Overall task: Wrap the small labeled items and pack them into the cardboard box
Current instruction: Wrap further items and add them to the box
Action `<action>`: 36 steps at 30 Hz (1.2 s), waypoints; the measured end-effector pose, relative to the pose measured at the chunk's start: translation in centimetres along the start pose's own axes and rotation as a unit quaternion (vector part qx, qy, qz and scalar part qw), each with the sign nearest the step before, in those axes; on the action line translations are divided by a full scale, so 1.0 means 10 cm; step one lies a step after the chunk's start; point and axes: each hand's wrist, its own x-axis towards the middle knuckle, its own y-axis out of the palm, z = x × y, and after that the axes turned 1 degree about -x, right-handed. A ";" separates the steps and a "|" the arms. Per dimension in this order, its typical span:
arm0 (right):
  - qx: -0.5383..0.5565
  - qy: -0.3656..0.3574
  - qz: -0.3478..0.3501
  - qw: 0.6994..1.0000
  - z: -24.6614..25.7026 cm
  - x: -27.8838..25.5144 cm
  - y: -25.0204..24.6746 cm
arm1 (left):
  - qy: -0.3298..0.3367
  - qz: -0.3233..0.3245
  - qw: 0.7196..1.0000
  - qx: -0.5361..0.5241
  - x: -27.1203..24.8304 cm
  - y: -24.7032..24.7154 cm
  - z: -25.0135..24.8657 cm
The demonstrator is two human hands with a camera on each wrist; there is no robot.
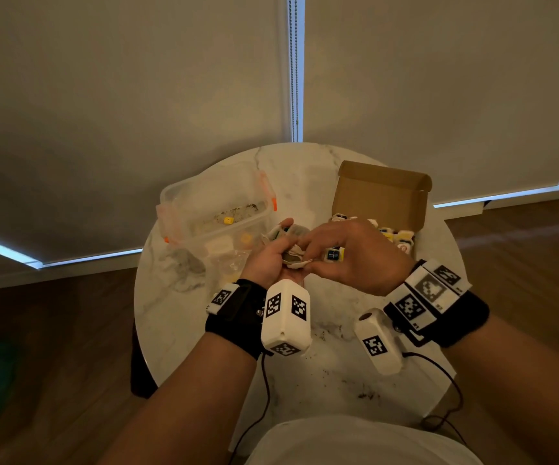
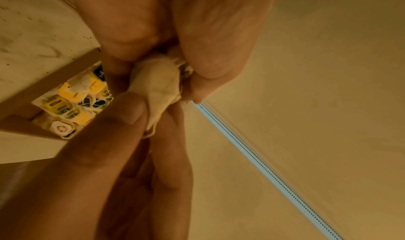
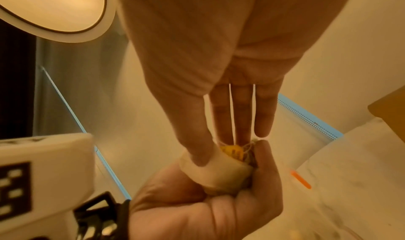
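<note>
Head view: both hands (image 1: 271, 260) pinch wrapped item (image 1: 296, 258) beside box (image 1: 382, 193)

Cardboard box (image 1: 384, 193) open-topped, nearly full; plastic tub (image 1: 204, 209) stands left; bare marble between.

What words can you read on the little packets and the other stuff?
None can be read for sure.
Packets in the cardboard box: yellow and blue labels carry print, too blurred to read.
Blue packet near the right hand: white print, too small.
Wrist camera blocks: black-and-white square codes, no words.
</note>
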 end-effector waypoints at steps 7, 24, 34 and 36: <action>0.023 -0.017 -0.036 0.999 0.05 -0.16 -0.18 | 0.041 -0.064 0.996 -0.044 0.00 0.00 -0.12; 0.245 0.080 -0.204 0.944 0.02 -0.21 -0.49 | -0.004 -0.038 0.999 0.031 -0.11 -0.14 -0.17; 0.268 0.083 -0.242 0.929 -0.02 -0.13 -0.56 | -0.001 -0.052 0.998 0.046 -0.20 -0.14 -0.18; 0.264 0.092 -0.199 0.939 -0.03 -0.13 -0.48 | 0.022 -0.051 0.996 0.069 -0.23 -0.07 -0.19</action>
